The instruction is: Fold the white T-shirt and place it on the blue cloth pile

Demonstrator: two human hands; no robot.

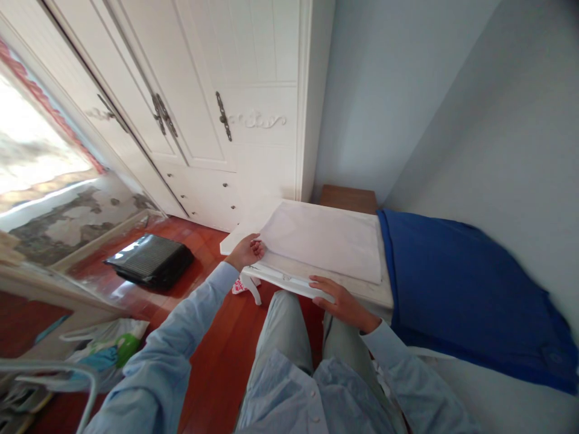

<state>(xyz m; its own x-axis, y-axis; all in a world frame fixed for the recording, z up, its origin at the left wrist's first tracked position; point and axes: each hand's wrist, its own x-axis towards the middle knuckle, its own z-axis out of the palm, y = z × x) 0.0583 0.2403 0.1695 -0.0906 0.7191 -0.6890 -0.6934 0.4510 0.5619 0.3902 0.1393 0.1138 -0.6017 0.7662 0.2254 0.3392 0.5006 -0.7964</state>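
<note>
A flat white sheet, cloth or paper I cannot tell, is spread over a small white table in front of my knees. At its left end my left hand is closed, fingers curled, with thumb and forefinger pinching the sheet's near-left edge. My right hand is open at the table's front edge, palm down and fingers apart, just short of the sheet's near side. Several wrinkles run across the sheet's surface.
Blue cloth covers the surface to the right. A white wardrobe stands behind the table, beside a brown wooden box-like piece. On the red floor lie a black case and a plastic bag.
</note>
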